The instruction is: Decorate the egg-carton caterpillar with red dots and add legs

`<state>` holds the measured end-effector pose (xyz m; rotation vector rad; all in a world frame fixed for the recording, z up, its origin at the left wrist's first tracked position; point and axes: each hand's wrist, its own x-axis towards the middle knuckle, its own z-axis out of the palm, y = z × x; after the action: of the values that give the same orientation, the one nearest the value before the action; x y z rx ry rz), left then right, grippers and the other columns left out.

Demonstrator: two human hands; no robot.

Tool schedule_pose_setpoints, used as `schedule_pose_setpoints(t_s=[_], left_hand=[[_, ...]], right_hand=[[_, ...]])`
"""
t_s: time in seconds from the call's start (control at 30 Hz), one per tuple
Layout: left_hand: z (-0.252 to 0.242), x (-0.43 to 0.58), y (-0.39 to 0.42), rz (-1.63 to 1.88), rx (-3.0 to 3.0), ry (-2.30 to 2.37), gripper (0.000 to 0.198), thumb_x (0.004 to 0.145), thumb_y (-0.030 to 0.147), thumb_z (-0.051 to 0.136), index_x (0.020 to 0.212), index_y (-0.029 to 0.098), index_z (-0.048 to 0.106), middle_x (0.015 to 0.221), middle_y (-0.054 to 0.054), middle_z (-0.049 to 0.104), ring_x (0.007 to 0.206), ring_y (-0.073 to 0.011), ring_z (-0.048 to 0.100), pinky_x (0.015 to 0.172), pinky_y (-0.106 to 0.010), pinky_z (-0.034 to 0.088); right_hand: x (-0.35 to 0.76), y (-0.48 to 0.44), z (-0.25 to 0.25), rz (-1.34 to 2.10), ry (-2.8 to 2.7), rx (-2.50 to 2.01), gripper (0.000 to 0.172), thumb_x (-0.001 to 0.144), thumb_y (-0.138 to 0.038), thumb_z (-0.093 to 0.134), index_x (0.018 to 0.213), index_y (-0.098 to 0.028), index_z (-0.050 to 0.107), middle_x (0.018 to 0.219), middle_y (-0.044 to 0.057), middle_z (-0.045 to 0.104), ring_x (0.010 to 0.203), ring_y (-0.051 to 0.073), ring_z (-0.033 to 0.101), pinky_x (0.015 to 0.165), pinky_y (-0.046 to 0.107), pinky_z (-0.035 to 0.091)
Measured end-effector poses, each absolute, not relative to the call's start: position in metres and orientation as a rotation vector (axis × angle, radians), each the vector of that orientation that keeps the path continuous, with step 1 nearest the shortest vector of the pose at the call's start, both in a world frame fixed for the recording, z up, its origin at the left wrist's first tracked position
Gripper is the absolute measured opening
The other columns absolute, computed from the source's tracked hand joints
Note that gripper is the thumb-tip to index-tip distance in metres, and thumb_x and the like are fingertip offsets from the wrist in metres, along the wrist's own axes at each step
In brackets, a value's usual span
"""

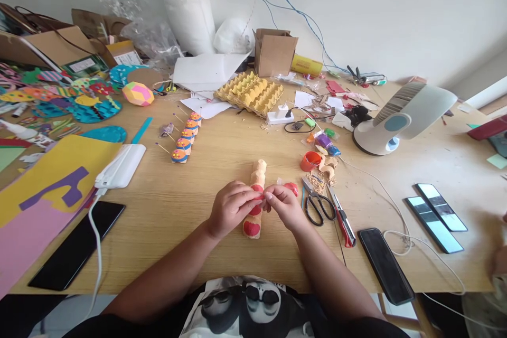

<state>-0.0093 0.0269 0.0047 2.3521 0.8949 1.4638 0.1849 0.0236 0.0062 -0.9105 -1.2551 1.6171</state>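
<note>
A strip of egg carton (259, 165) lies lengthwise in front of me, its humps pale orange at the far end. Red clay covers several nearer humps, including the red clay patch (251, 229) on the nearest one. My left hand (232, 208) is closed over the middle of the strip, fingertips pinching a bit of red clay. From the other side my right hand (284, 206) pinches at the same clay, thumb and forefinger together. The fingers partly hide the clay and the humps beneath. Just beyond my right hand sits a packet of red clay (292, 188).
Scissors (319, 203) and a red utility knife (344, 222) lie to the right, near an orange cup (310, 161). A painted caterpillar (184, 142) stands left of centre. Phones, cables and a white fan (400, 116) occupy the right side; a yellow egg tray (249, 92) lies behind.
</note>
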Motion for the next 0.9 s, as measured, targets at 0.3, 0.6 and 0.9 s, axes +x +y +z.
schedule_pose_setpoints(t_s=[0.3, 0.6, 0.9], left_hand=[[0.0047, -0.0100, 0.0263, 1.440, 2.377, 0.898, 0.024, 0.086, 0.013, 0.074, 0.109, 0.022, 0.072, 0.093, -0.004, 0.075, 0.084, -0.0168, 0.064, 0.080, -0.032, 0.053], [0.0046, -0.0100, 0.0302, 1.418, 2.249, 0.939, 0.016, 0.090, 0.015, 0.071, 0.104, 0.021, 0.074, 0.089, -0.003, 0.074, 0.080, -0.0151, 0.064, 0.076, -0.030, 0.052], [0.0096, -0.0068, 0.0265, 1.461, 2.207, 0.977, 0.012, 0.089, 0.012, 0.069, 0.098, 0.020, 0.072, 0.090, -0.005, 0.074, 0.083, -0.0163, 0.066, 0.079, -0.032, 0.054]], right_hand=[[0.1846, 0.0244, 0.0022, 1.604, -1.261, -0.952, 0.038, 0.081, -0.055, 0.077, 0.074, -0.018, 0.067, 0.062, 0.001, 0.068, 0.054, 0.010, 0.055, 0.053, 0.024, 0.044], [0.1882, 0.0261, 0.0041, 1.436, -1.367, -1.019, 0.050, 0.087, -0.065, 0.064, 0.070, -0.018, 0.069, 0.062, 0.004, 0.067, 0.055, 0.013, 0.056, 0.053, 0.026, 0.044], [0.1881, 0.0237, 0.0071, 1.392, -1.473, -0.977, 0.047, 0.094, -0.059, 0.059, 0.073, -0.017, 0.067, 0.065, 0.003, 0.065, 0.058, 0.012, 0.055, 0.056, 0.025, 0.045]])
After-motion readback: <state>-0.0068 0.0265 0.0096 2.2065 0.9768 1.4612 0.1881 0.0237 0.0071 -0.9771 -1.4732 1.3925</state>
